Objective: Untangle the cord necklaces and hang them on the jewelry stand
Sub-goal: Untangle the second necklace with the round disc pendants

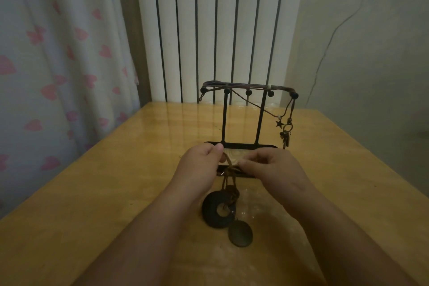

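A yellow wooden tabletop (116, 193) carries a black metal jewelry stand (224, 118) with knobbed pegs along its top bar. Brown cord necklaces already hang on that bar, and a dark star charm (279, 124) and a cluster of key-shaped charms (285, 137) dangle at the right end. Just in front of the stand base, the left hand (204, 160) and right hand (271, 165) hold a tangled brown cord bundle (229, 168) between them, the fingers of each hand curled and pinching the cords. Below the bundle hang a black ring-shaped pendant (218, 211) and a round bronze disc pendant (240, 233).
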A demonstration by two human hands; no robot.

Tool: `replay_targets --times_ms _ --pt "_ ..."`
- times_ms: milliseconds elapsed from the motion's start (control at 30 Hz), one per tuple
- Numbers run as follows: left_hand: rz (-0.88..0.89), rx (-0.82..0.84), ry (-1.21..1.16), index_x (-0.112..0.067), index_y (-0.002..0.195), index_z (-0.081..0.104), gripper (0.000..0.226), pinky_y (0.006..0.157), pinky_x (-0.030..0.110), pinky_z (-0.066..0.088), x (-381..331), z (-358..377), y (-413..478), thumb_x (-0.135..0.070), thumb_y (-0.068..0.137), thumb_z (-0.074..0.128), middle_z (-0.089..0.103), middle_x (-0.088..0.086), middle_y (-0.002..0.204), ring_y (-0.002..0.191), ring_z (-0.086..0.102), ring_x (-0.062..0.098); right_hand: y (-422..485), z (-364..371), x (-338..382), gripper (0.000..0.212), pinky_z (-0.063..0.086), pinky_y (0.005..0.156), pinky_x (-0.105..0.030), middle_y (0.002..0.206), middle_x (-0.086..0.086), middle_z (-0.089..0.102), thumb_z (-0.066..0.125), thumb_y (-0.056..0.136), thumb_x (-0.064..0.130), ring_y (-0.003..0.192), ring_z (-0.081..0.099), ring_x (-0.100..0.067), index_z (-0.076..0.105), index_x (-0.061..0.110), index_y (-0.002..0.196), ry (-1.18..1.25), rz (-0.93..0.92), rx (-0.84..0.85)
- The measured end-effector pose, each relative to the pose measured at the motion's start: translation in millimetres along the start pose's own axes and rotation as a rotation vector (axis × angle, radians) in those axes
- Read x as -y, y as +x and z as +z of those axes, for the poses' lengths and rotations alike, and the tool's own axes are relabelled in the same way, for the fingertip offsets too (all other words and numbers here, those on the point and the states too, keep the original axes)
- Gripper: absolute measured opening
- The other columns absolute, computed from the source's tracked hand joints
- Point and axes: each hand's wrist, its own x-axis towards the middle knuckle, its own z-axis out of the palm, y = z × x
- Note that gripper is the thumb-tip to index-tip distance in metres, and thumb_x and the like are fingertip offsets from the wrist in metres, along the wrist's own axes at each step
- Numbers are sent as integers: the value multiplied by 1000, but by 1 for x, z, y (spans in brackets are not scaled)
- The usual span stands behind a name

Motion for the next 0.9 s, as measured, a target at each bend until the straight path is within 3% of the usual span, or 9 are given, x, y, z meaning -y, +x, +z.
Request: replay_targets --times_ms 133,267,367,500,600,667,767,833,900 --pt "16 4 30 -24 97 67 28 63 20 37 3 0 0 -37 104 43 65 -7 94 86 56 4 -1 5 3 24 40 63 -24 80 4 63 46 101 33 71 56 -10 63 23 88 -26 46 -41" --pt "-2 -22 61 -24 103 67 17 62 21 37 6 -1 5 -32 101 52 64 -6 95 86 56 5 0 -4 7 16 37 55 -25 75 -2 64 47 101 17 57 46 -10 62 11 100 671 204 51" --pt "7 -16 72 -23 104 67 14 64 22 39 8 1 6 -29 100 54 65 -5 98 89 57 7 1 -6 6 16 34 53 -26 75 -5 63 47 96 3 56 44 -12 58 10 105 894 235 81" --pt "20 -31 86 -24 104 67 14 65 20 39 9 1 5 -29 100 55 65 -7 99 91 57 6 3 -7 6 16 24 53 -30 63 -1 45 42 93 5 53 33 -15 56 11 94 714 304 23" --pt "30 -29 91 -25 102 67 13 63 20 39 8 2 5 -29 99 55 66 -6 95 87 58 5 -1 -6 4 12 36 61 -26 79 4 62 61 92 27 70 52 -12 70 20 94 124 143 -1" --pt "38 -23 96 -24 101 67 12 62 20 39 7 2 5 -28 99 56 66 -5 93 84 59 6 -3 -5 5 11 40 66 -24 86 10 67 67 87 39 82 58 -6 72 30 85 -56 50 73" --pt "48 -15 94 -23 101 67 12 62 20 39 7 3 4 -28 99 56 66 -5 92 84 60 6 -2 -6 3 14 44 65 -23 83 9 66 61 93 39 79 60 -6 68 33 82 -239 53 111" --pt "43 -18 91 -23 99 67 12 62 21 38 8 3 3 -28 99 56 66 -5 90 83 60 7 0 -7 0 21 44 64 -25 83 3 65 54 98 36 74 58 -13 67 24 85 -210 86 108" --pt "33 -16 69 -24 95 67 12 64 22 39 9 3 4 -28 98 57 66 -5 91 86 60 9 0 -8 0 27 42 62 -28 80 0 64 49 101 31 67 51 -15 66 14 88 103 182 113"
